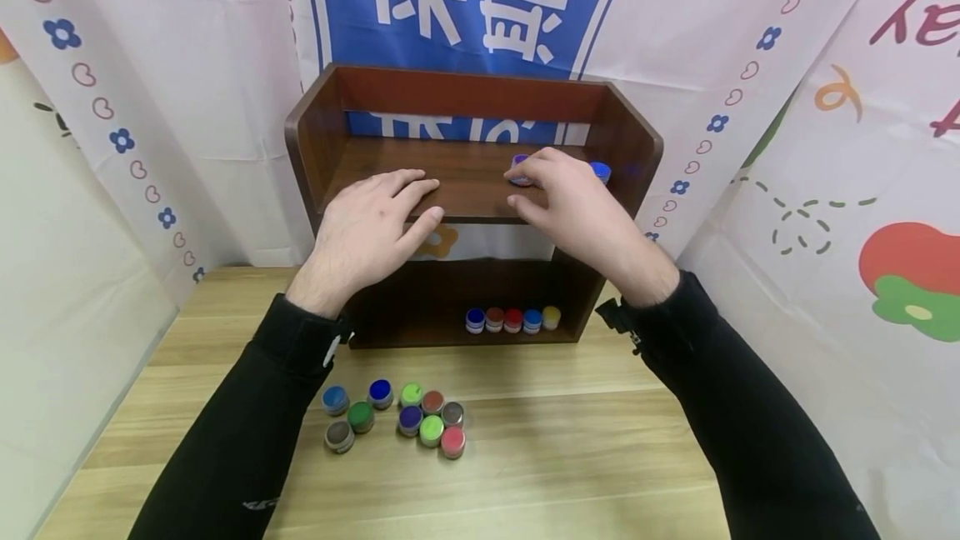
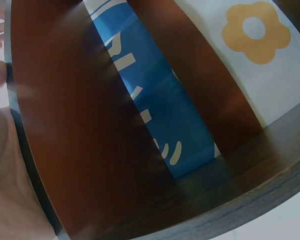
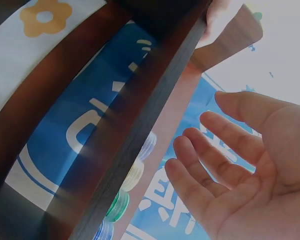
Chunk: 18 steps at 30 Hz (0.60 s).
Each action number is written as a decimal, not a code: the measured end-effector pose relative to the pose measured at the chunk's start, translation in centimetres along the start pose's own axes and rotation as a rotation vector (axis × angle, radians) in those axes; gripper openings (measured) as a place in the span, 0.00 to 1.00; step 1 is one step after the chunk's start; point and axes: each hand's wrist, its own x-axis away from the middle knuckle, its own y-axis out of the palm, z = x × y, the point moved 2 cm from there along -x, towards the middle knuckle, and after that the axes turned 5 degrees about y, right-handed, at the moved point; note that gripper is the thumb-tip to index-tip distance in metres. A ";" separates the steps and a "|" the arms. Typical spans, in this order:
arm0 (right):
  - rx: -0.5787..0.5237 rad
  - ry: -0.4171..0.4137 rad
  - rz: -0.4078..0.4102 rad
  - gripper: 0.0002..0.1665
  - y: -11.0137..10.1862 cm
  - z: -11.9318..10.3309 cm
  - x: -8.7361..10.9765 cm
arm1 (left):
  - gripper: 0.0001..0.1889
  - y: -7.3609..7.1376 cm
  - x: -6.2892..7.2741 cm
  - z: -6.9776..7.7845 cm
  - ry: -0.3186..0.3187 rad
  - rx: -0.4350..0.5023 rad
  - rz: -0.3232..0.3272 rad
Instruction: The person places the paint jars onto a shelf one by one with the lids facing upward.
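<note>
On the left part of the upper shelf [image 1: 468,165], my left hand [image 1: 367,223] rests with fingers extended and nothing in it. My right hand [image 1: 581,211] is over the right part of this shelf, beside a small purple-lidded paint pot [image 1: 520,162]. A blue-lidded pot [image 1: 600,171] shows past its knuckles. In the right wrist view, the fingers of the right hand [image 3: 270,175] are spread and the palm is bare. A row of pots sits beyond the shelf edge there, among them a yellow one [image 3: 133,176] and a green one [image 3: 118,206].
The dark wooden two-tier rack [image 1: 648,140] stands on a light wood table [image 1: 570,457]. Several pots, one with a red lid [image 1: 513,320], line the lower shelf at right. More lie on the table in front, including a green-lidded pot [image 1: 361,417] and a pink-lidded pot [image 1: 453,442].
</note>
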 end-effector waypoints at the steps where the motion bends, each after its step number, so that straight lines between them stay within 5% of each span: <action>1: 0.006 -0.002 -0.004 0.23 0.1 0.0 0.2 | 0.34 0.0 0.0 0.0 0.000 0.001 -0.001; 18: 0.019 -0.092 -0.019 0.22 3.3 -0.3 3.7 | 0.34 0.1 0.0 -0.1 0.003 -0.002 0.011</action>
